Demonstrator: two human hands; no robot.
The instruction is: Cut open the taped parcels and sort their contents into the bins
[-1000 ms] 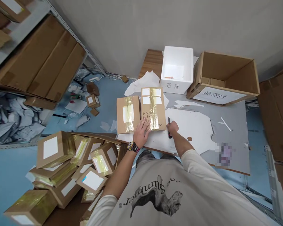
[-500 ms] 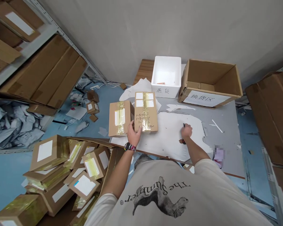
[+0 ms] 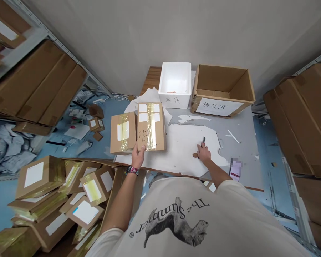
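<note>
My left hand (image 3: pixel 138 157) grips the lower left corner of a taped cardboard box (image 3: pixel 160 137), its thumb on the face with white labels and handwritten numbers. Pressed close on the left side is a second taped cardboard box (image 3: pixel 115 132) with one white label. Over the white sheet (image 3: pixel 179 142) on the table, my right hand (image 3: pixel 204 152) is closed round a slim dark object (image 3: pixel 203 139) whose end sticks out beyond the fingers; its kind is unclear. A small brown, rounded piece (image 3: pixel 195 155) shows beside the fingers of that hand, partly hidden.
At the table's back stand a white foam box (image 3: pixel 176 101) and an open carton (image 3: pixel 222 107) with a handwritten sign. A phone (image 3: pixel 234 170) lies at right. Many taped parcels (image 3: pixel 33 175) fill a large carton at lower left. Shelves with cartons (image 3: pixel 34 82) flank both sides.
The view has swung, so the scene sits further left. My right hand has shifted slightly on the sheet, and more of the dark object and brown piece shows. My left hand keeps to the box corner.
</note>
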